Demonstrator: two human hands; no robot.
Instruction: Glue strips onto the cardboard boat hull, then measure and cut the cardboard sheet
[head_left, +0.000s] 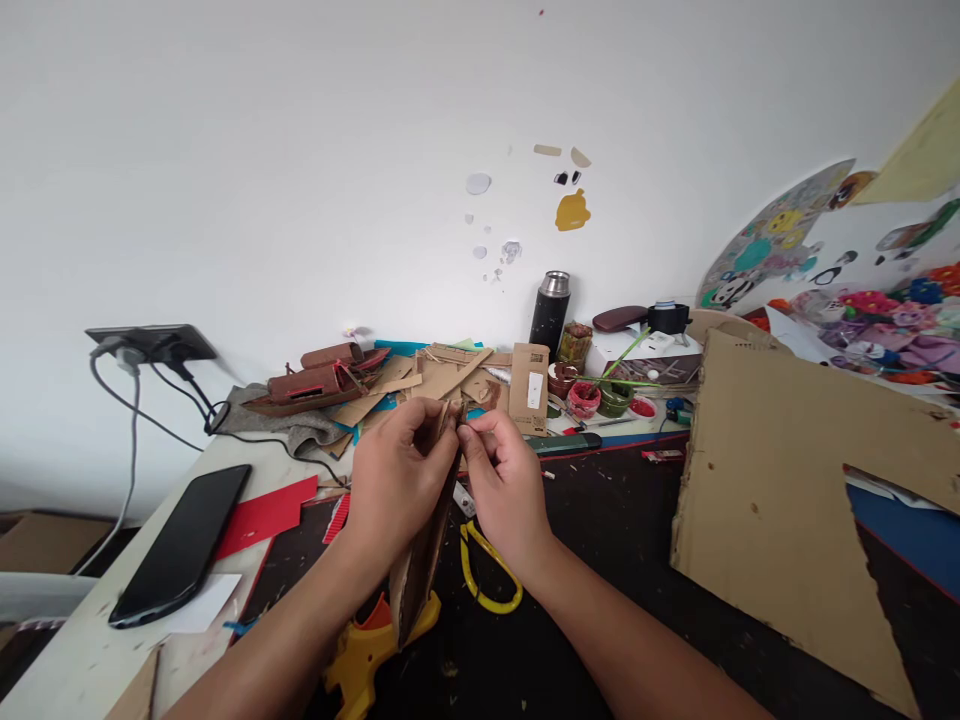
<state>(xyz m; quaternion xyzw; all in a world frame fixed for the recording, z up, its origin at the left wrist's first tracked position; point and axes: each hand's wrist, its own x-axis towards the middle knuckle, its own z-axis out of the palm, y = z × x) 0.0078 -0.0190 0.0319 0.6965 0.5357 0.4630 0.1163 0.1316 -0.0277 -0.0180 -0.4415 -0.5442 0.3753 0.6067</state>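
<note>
A long, narrow, folded cardboard piece point(412, 585) points toward me, its far end between my hands. My left hand point(397, 480) is closed round that far end, thumb and fingers pinching its edge. Beside it, my right hand point(506, 485) pinches the same tip, thumb almost touching the left thumb. The exact contact at the tip is partly hidden by my fingers. Below the cardboard lies a yellow glue gun point(358, 665) with an orange part. Yellow-handled scissors point(491, 600) rest on the dark mat under my right wrist.
A large cut cardboard sheet point(765, 520) stands at the right. Brown boat models point(315, 385) and cardboard scraps point(450, 375) lie at the back. Behind are paint jars point(583, 400) and a black thermos point(551, 315). A black phone point(184, 545) and red paper point(266, 515) lie left.
</note>
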